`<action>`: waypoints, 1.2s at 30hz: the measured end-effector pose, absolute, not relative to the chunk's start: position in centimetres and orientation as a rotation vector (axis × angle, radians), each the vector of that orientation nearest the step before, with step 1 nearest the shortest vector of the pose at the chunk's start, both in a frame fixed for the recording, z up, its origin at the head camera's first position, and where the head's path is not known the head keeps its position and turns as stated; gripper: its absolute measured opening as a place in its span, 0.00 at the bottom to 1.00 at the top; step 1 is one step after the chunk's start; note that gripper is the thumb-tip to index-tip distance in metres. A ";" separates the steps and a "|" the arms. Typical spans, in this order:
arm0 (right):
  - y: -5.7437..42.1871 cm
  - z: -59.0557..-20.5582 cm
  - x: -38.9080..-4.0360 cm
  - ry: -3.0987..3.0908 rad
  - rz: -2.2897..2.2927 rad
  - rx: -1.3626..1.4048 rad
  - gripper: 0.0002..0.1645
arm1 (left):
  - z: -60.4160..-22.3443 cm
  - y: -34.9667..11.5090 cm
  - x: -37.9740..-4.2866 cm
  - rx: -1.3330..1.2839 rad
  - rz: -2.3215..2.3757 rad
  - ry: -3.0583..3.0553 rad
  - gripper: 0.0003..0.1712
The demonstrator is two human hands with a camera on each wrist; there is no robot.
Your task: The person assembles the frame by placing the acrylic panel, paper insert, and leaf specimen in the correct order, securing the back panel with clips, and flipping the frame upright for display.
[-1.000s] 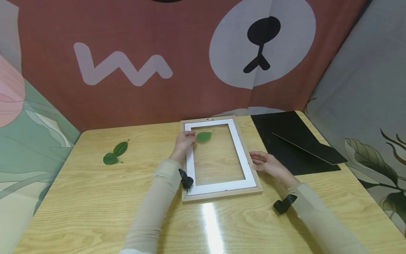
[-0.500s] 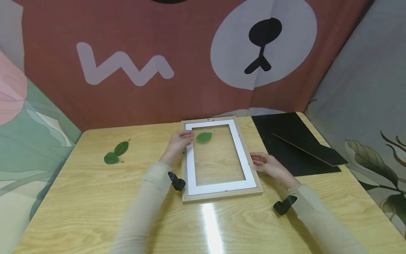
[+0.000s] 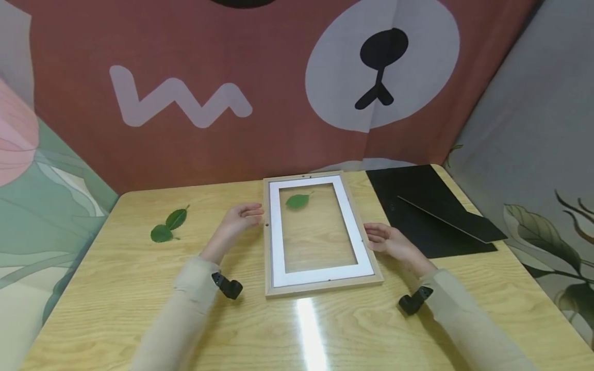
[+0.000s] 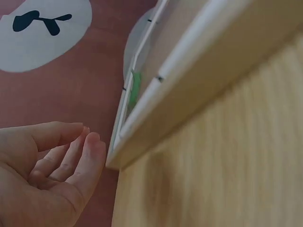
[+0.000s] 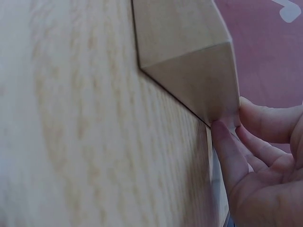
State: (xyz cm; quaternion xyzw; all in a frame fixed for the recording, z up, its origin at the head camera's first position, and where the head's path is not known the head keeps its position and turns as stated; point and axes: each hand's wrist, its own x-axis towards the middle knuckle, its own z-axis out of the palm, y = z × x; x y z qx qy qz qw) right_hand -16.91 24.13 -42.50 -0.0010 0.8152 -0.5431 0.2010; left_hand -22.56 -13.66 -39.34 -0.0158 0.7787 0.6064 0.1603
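A light wooden picture frame (image 3: 326, 286) lies on the table, a white mat (image 3: 277, 242) inside its border. One green leaf (image 3: 297, 201) lies within the mat's opening, near the upper left. My left hand (image 3: 236, 221) is just off the frame's left side, fingers loosely bent with nothing in them; the left wrist view shows the hand (image 4: 52, 170) close to the frame's wooden edge. On the opposite side, my right hand (image 3: 392, 242) holds the frame's right edge. In the right wrist view, fingertips of that hand (image 5: 265, 175) meet the frame's side and upper edge.
Two more green leaves (image 3: 168, 225) lie together on the left of the wooden table (image 3: 116, 299). A black board (image 3: 394, 185) rests at the back right, with a narrower black flap (image 3: 468, 221) angled up from it. A printed cloth (image 3: 278, 129) hangs behind the table.
My left hand has come off the frame's upper left part and moved left and slightly toward me. My right hand, the leaves and the frame have stayed in place.
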 end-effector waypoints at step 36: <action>24.2 -42.4 -16.8 2.279 -1.527 -0.043 0.35 | -40.0 -32.6 -18.2 -0.171 1.782 2.373 0.34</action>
